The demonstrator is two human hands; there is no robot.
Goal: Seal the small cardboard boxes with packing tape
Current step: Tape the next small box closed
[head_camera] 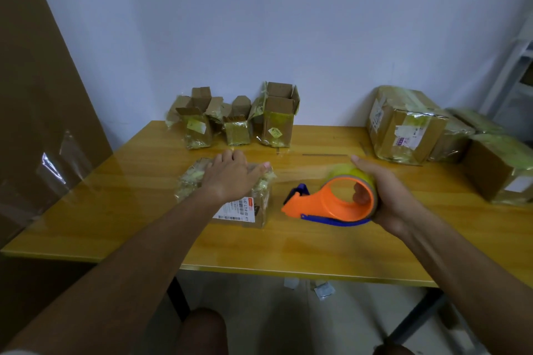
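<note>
Wooden table (121, 210) against a pale wall; person seated or standing at its near edge, both forearms in view

Left hand (230, 177): laid flat, fingers spread, pressing down on top of a small cardboard box (245, 210) near the table's middle. Box has a white barcode label (235, 212) on its near side and crumpled yellowish tape across the top

Right hand (386, 196): curled round a tape dispenser (328, 202), orange frame with blue blade guard, roll of yellowish packing tape (350, 171) mounted on it. Fingers show through the roll's core. Dispenser hovers just right of the box, apart from it; nose points toward the box. Whether a tape strand runs from roll to box, cannot tell (blur)

Progress, as judged:
- Box in hand: flaps down, tape already on top; looks partly or freshly sealed. Possibly another strip due, or the end being smoothed
- Three open boxes (277, 121) in a row at the back by the wall, flaps standing up: these look unsealed, still to do
- Stack of larger taped boxes (403, 127) at the right end of the table, well apart: appear closed and wrapped, likely finished or not part of the small lot

Rough count: one underway, three waiting

Large flat brown cardboard sheet (43, 109) leans at left, a loose clear strip stuck on it
</note>
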